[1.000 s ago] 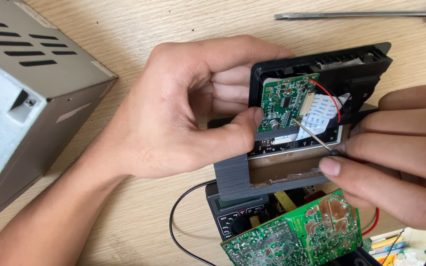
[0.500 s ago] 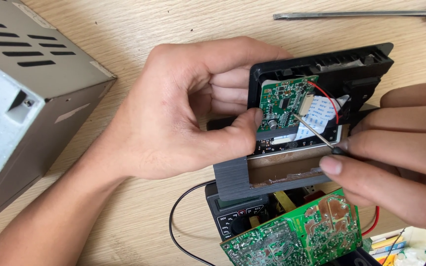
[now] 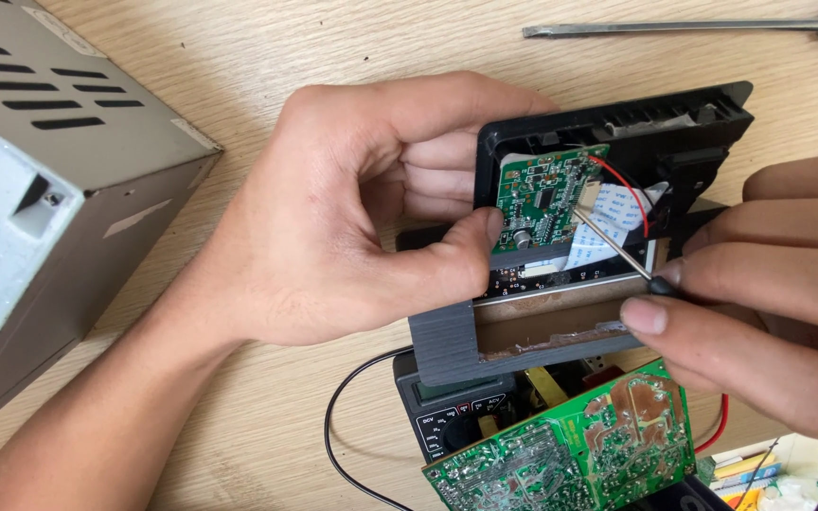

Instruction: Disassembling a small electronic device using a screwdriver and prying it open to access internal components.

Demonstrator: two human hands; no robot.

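My left hand (image 3: 352,218) grips a black plastic device housing (image 3: 684,118) from its left side, the thumb pressing on a small green circuit board (image 3: 542,194) mounted inside. My right hand (image 3: 769,303) holds a thin screwdriver (image 3: 608,246) whose metal tip rests at the right edge of that small board, beside a white ribbon cable (image 3: 617,218) and a red wire (image 3: 631,189). The housing's grey lower frame (image 3: 447,341) tilts toward me.
A grey metal box (image 3: 40,189) with vent slots stands at the left. A larger green circuit board (image 3: 579,449) lies over a dark multimeter (image 3: 447,412) with a black lead at the bottom. A long screwdriver (image 3: 674,26) lies on the wooden table at the top.
The right hand and its thin screwdriver have shifted slightly; the tip now sits a little higher on the small board. The left hand has kept its grip.
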